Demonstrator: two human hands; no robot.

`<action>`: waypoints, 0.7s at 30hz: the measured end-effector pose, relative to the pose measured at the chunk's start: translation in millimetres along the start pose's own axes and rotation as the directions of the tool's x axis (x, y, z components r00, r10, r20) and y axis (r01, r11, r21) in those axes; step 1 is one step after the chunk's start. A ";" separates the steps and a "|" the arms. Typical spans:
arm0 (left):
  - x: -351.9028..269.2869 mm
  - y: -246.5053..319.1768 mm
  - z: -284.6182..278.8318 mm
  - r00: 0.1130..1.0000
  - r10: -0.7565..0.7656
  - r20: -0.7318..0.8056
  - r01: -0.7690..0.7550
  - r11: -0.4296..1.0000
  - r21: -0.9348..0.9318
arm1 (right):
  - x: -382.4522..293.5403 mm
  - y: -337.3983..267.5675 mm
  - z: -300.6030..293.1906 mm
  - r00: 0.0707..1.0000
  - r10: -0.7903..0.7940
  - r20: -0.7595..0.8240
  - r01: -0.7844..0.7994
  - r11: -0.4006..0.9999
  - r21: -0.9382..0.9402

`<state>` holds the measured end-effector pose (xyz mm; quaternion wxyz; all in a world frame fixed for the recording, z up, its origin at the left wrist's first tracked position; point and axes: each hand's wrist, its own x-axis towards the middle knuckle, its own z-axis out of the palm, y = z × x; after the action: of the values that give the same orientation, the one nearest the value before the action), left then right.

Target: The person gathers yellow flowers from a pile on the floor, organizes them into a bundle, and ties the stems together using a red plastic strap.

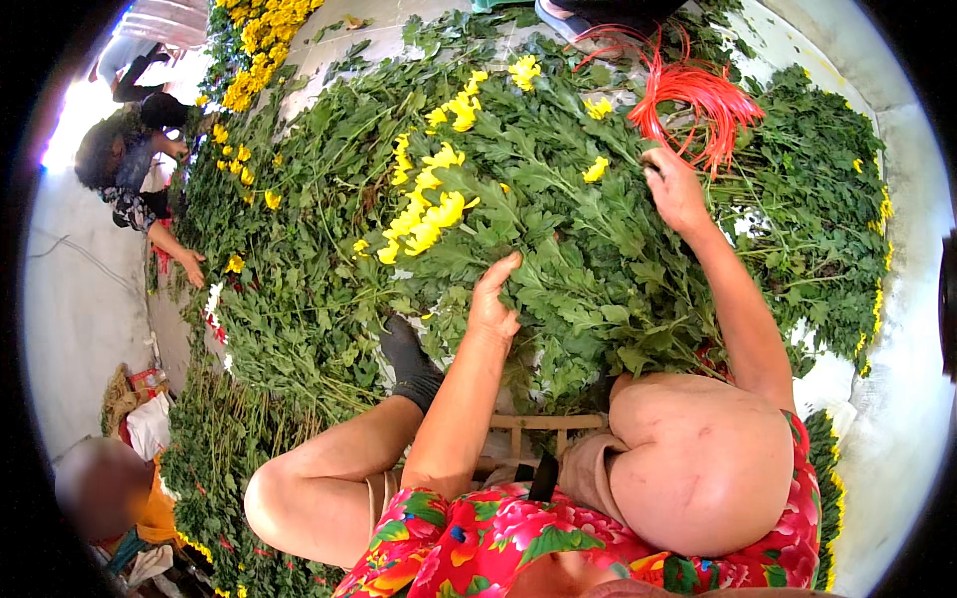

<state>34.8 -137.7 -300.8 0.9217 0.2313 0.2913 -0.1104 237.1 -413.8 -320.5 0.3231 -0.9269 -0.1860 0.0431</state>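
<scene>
My left hand [495,303] is wrapped around a bunch of yellow chrysanthemums [422,224] with leafy green stems. Their flower heads point to the left and the leaves fan out across my lap side. My right hand [677,190] has curled fingers beside a bundle of red plastic strands [695,105], over the leaves. Whether those fingers pinch a strand or a stem is hidden. Loose yellow chrysanthemums [596,170] lie among the stems between my hands.
Cut chrysanthemum stems [299,224] cover the floor, with more stacked along the right wall [916,299]. Two other people are at the left, one reaching a hand [191,265] toward the stems. Another person's shoe [561,19] stands at the top. A wooden frame [549,422] sits between my legs.
</scene>
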 end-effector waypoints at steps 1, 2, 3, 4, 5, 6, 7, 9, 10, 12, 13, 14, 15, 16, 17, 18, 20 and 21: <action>-0.6 -1.0 4.5 1.000 -0.005 0.028 0.005 1.000 -0.010 | -2.8 2.8 6.4 1.000 -0.012 0.022 0.014 0.997 -0.076; -1.8 -1.2 8.8 0.998 -0.011 0.056 0.012 1.000 -0.018 | -1.6 9.5 17.8 0.998 -0.066 0.017 0.067 0.991 -0.113; -2.1 -1.4 10.8 0.996 -0.013 0.083 0.015 0.999 -0.028 | 4.3 21.1 32.2 0.992 -0.123 0.017 0.124 0.981 -0.149; -2.9 -2.9 7.7 0.995 -0.017 0.099 0.021 0.999 -0.037 | 10.0 33.6 45.3 0.989 -0.131 0.063 0.140 0.973 -0.182; -4.1 -3.4 7.0 0.994 -0.011 0.111 0.014 0.999 -0.030 | 16.9 36.6 54.5 0.992 -0.027 0.124 0.058 0.964 -0.259; -7.2 -2.0 5.5 0.993 0.001 0.119 0.001 1.000 -0.018 | 22.6 34.1 58.6 0.991 0.023 0.132 0.012 0.967 -0.254; -8.9 -0.2 4.8 0.992 0.011 0.128 -0.011 1.000 -0.007 | 26.6 32.3 61.0 0.987 0.072 0.141 -0.035 0.967 -0.251; -8.8 4.1 -1.3 0.995 0.006 0.104 -0.004 1.000 -0.012 | 34.8 21.1 56.4 0.974 0.221 0.047 -0.212 0.966 -0.147; -9.3 5.7 -4.8 0.997 -0.005 0.071 0.006 1.000 -0.017 | 35.9 17.8 54.1 0.977 0.179 -0.114 -0.189 0.979 -0.078; -7.1 6.8 -16.9 1.000 -0.031 -0.002 0.031 0.999 -0.043 | 30.9 7.9 32.2 0.974 0.022 -0.224 -0.028 0.999 -0.024; -2.8 5.6 -27.8 0.998 -0.043 -0.039 0.040 0.997 -0.067 | 23.8 -8.3 14.6 0.962 -0.064 -0.267 0.062 0.998 -0.016; -0.1 6.1 -34.3 0.996 -0.050 -0.077 0.043 0.995 -0.090 | 12.3 -32.0 -4.9 0.966 -0.086 -0.243 0.097 0.995 0.032; 1.9 7.3 -33.1 0.997 -0.047 -0.061 0.041 0.994 -0.097 | -4.6 -54.8 -25.5 0.969 -0.109 -0.222 0.128 0.989 0.071; 2.8 7.9 -30.2 0.998 -0.043 -0.047 0.037 0.994 -0.107 | -21.1 -71.9 -38.4 0.977 -0.098 -0.189 0.120 0.987 0.105; 2.8 7.7 -28.0 0.999 -0.041 -0.032 0.037 0.993 -0.116 | -39.8 -87.2 -49.7 0.984 -0.085 -0.157 0.107 0.985 0.135; 3.0 7.4 -27.1 0.999 -0.035 -0.024 0.032 0.993 -0.110 | -58.5 -104.2 -59.3 0.986 -0.095 -0.135 0.114 0.983 0.141; 5.0 5.8 -21.9 0.998 -0.056 -0.025 0.053 0.990 -0.131 | -91.9 -121.5 -65.5 0.990 -0.104 -0.095 0.119 0.977 0.178; 5.7 6.1 -19.0 0.997 -0.067 -0.025 0.063 0.988 -0.138 | -104.9 -121.8 -61.7 0.991 -0.109 -0.073 0.122 0.969 0.217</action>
<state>32.2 -123.5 -315.8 0.9270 0.1592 0.3190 -0.1167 113.6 -400.9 -201.2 0.4313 -0.8738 -0.2238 0.0165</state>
